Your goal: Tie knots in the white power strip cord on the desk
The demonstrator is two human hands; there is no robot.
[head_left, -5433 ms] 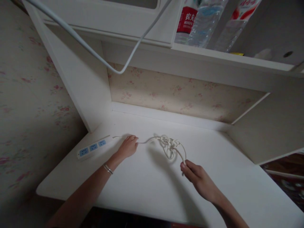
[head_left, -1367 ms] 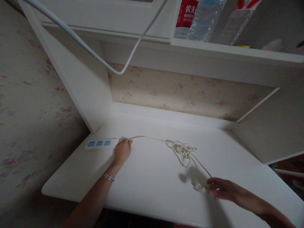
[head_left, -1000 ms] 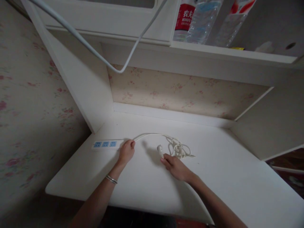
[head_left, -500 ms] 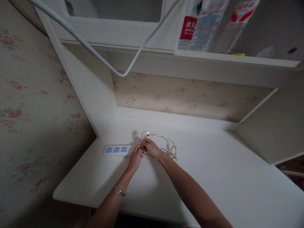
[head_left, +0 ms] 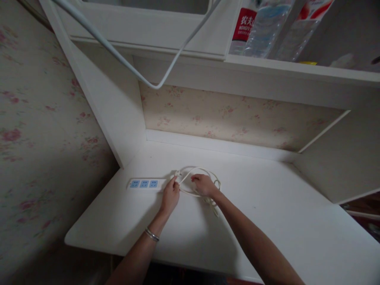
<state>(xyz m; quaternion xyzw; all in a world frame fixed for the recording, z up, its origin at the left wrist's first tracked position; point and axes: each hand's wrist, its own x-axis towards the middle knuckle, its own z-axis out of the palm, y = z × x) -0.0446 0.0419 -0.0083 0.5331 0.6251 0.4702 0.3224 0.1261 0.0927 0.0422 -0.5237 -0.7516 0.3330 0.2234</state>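
Note:
My left hand [head_left: 171, 194] is closed on a cream power cord, its fingertips just below the plug [head_left: 177, 173]. To the right, the rest of the cord [head_left: 216, 183] lies in loose loops on the white desk. Among these loops is my right hand [head_left: 204, 185], fingers curled into a pinch; whatever is between them is hidden. The white power strip [head_left: 162, 184], with three blue socket panels, lies flat just left of my left hand. A metal bangle [head_left: 152, 234] is on my left wrist.
The white desk [head_left: 255, 233] has a raised back edge and a side panel [head_left: 332, 158] at right. A shelf [head_left: 285, 70] overhead holds plastic bottles [head_left: 265, 29]. A thick pale cable [head_left: 130, 71] hangs in front of the cabinet. Floral wallpaper covers the left wall.
My right hand has moved right, away from my left hand, and the cord loops have widened and shifted. The plug sits slightly lower and farther left. The view has tilted down a little.

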